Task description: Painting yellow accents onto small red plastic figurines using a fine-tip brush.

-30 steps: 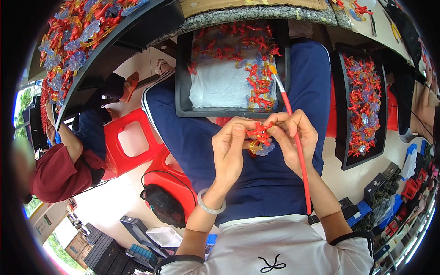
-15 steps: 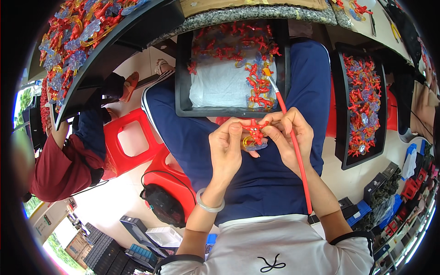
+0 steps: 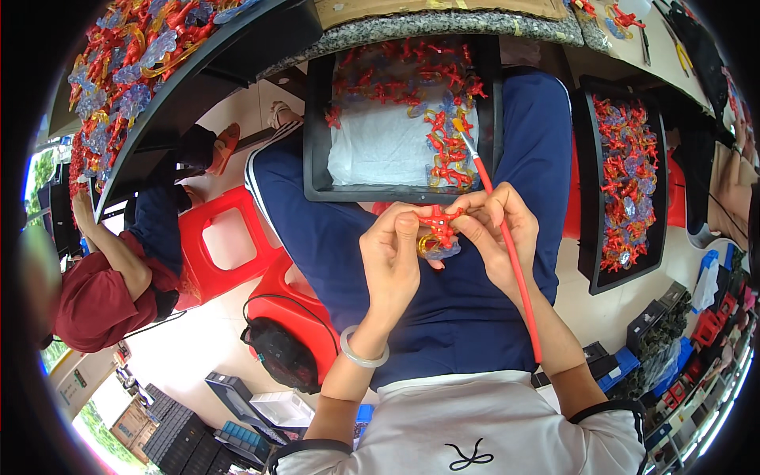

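Over my lap, a small red figurine (image 3: 438, 225) with a yellow ring and a clear bluish base is held between both hands. The thumb and fingers of my left hand (image 3: 393, 249) pinch its left side. My right hand (image 3: 500, 231) pinches its other side with thumb and forefinger. That same hand also carries a red-handled paintbrush (image 3: 514, 273), its yellowish bristles pointing away from me over a black tray (image 3: 317, 170). In that tray, similar red and bluish figurines (image 3: 450, 146) lie along the far and right sides on a white sheet.
Another black tray (image 3: 590, 229) of figurines stands at right beside my leg. A large heaped tray (image 3: 214, 75) juts in at upper left, near a co-worker in a maroon top (image 3: 103, 297). Red stools (image 3: 226, 245) and a black bag (image 3: 281, 352) are at left. A stone-edged table (image 3: 419, 28) lies ahead.
The brush tip has shifted slightly to the left and away from me. My hands keep their hold on the figurine. At left, the co-worker's arm has come further into view.
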`<act>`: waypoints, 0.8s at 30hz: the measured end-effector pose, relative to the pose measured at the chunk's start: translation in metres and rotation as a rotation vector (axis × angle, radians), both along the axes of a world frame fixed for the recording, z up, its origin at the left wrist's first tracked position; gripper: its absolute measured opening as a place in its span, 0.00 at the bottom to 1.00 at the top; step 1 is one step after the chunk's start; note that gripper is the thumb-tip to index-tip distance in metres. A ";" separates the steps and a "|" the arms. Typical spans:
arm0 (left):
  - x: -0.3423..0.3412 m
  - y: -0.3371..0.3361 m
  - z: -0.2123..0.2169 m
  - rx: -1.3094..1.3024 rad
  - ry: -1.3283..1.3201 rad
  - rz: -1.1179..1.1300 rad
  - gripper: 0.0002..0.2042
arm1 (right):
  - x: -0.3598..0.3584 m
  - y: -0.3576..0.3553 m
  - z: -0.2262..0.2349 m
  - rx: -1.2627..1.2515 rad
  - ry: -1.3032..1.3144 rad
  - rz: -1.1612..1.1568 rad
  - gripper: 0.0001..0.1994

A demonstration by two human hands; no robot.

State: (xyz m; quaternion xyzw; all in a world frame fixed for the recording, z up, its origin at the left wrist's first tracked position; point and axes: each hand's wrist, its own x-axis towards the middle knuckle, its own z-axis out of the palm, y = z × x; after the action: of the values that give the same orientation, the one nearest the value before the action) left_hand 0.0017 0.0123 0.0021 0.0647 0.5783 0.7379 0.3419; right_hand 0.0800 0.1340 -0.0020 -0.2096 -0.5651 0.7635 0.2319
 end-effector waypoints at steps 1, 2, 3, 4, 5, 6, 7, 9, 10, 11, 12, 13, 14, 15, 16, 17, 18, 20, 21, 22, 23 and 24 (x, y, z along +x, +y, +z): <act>0.001 0.001 0.001 -0.060 0.115 0.018 0.15 | -0.001 0.002 -0.003 -0.037 0.007 0.007 0.17; 0.001 0.002 0.002 -0.120 0.229 0.035 0.15 | -0.002 0.003 -0.005 -0.074 0.014 0.015 0.17; 0.002 0.002 0.002 -0.119 0.229 0.036 0.15 | -0.002 0.003 -0.007 -0.073 0.013 0.015 0.17; 0.001 0.003 0.002 -0.123 0.244 0.045 0.14 | -0.003 0.003 -0.009 -0.092 0.011 0.017 0.17; 0.001 0.003 0.003 -0.127 0.259 0.054 0.14 | -0.003 0.002 -0.010 -0.111 0.009 0.019 0.17; 0.001 0.002 0.002 -0.127 0.259 0.054 0.14 | -0.003 0.002 -0.011 -0.112 0.010 0.020 0.17; 0.001 0.001 0.001 -0.136 0.275 0.051 0.14 | -0.003 0.002 -0.012 -0.132 0.008 0.026 0.17; 0.001 0.000 0.001 -0.145 0.290 0.048 0.14 | -0.003 0.002 -0.012 -0.152 0.007 0.032 0.17; 0.001 0.001 0.001 -0.152 0.264 0.047 0.14 | -0.003 0.002 -0.012 -0.191 0.002 0.040 0.17; 0.001 0.001 0.002 -0.159 0.239 0.046 0.14 | -0.004 0.003 -0.013 -0.230 -0.002 0.048 0.17; 0.001 0.001 0.002 -0.159 0.238 0.046 0.14 | -0.003 0.003 -0.014 -0.230 -0.003 0.048 0.17; 0.000 0.000 0.002 -0.174 0.222 0.032 0.16 | -0.003 0.004 -0.018 -0.275 -0.021 0.059 0.17; -0.001 0.000 0.002 -0.189 0.206 0.018 0.18 | -0.003 0.004 -0.019 -0.321 -0.039 0.069 0.17; -0.001 0.001 0.002 -0.190 0.205 0.018 0.18 | -0.003 0.004 -0.019 -0.322 -0.040 0.069 0.17; -0.002 0.001 0.001 -0.182 0.197 0.024 0.18 | -0.004 0.003 -0.019 -0.354 -0.064 0.066 0.17; -0.003 0.000 0.000 -0.174 0.188 0.030 0.19 | -0.004 0.003 -0.019 -0.386 -0.088 0.062 0.17; -0.003 -0.001 0.000 -0.174 0.188 0.031 0.19 | -0.004 0.004 -0.018 -0.386 -0.088 0.063 0.17; -0.004 -0.002 0.000 -0.223 0.188 0.014 0.19 | -0.003 0.006 -0.017 -0.437 -0.142 0.120 0.16; -0.003 -0.001 0.000 -0.224 0.188 0.014 0.19 | -0.003 0.007 -0.017 -0.438 -0.142 0.120 0.16; -0.003 -0.001 -0.001 -0.225 0.191 0.023 0.19 | -0.004 0.007 -0.017 -0.458 -0.163 0.124 0.16; -0.003 0.000 -0.001 -0.226 0.193 0.032 0.19 | -0.004 0.006 -0.017 -0.478 -0.184 0.127 0.16; -0.004 -0.002 0.000 -0.226 0.193 0.032 0.19 | -0.004 0.006 -0.017 -0.479 -0.184 0.127 0.16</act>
State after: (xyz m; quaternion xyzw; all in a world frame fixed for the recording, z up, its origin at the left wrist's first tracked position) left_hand -0.0019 0.0105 0.0017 0.0872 0.6889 0.6637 0.2779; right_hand 0.0764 0.1404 -0.0190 -0.2912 -0.3991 0.8662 0.0751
